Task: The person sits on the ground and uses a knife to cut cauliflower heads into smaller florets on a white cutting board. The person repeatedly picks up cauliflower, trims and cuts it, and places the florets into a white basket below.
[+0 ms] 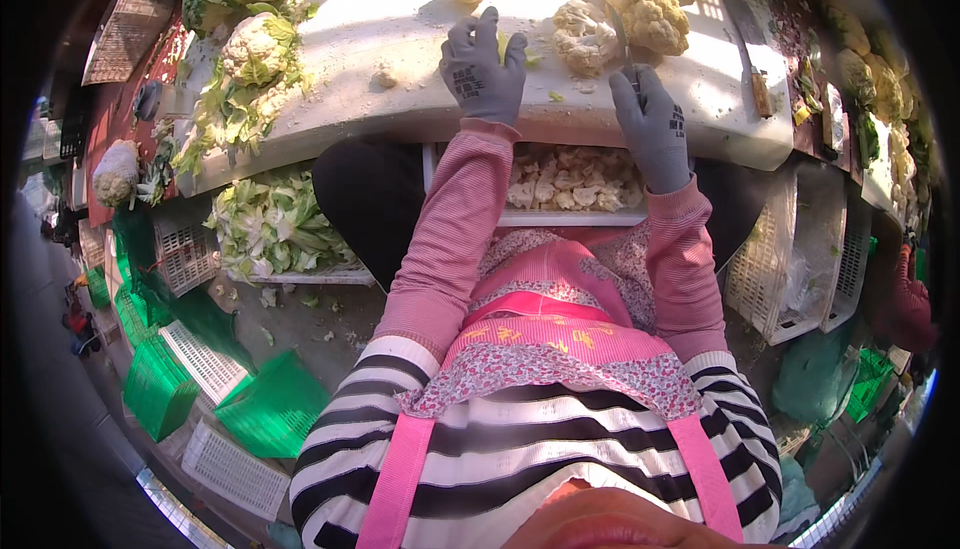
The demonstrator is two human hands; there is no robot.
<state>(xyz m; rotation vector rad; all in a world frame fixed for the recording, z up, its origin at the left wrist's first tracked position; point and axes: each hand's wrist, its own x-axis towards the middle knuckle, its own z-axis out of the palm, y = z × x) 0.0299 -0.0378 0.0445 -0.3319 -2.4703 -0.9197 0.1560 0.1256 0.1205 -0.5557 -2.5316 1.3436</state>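
My left hand [484, 73], in a grey coated glove, is over the white tabletop [360, 61] with its fingers apart and nothing in its grasp. A small green leaf piece lies by its thumb. In my right hand [651, 118], gloved alike, is a knife [622, 35], its blade pointing away from me. The blade is between a cut cauliflower head [583, 35] and a larger whole cauliflower head [646, 10]; whether it touches either I cannot tell. A small cauliflower piece [385, 78] lies left of my left hand. Several cauliflower heads sit at the far side.
A crate of cauliflower florets [574, 181] stands below the table edge between my knees. Leafy cauliflowers [259, 46] are piled at left, above a crate of leaves [274, 230]. A second knife with a wooden handle [760, 93] lies at right. White crates [761, 256] stand beside my right knee.
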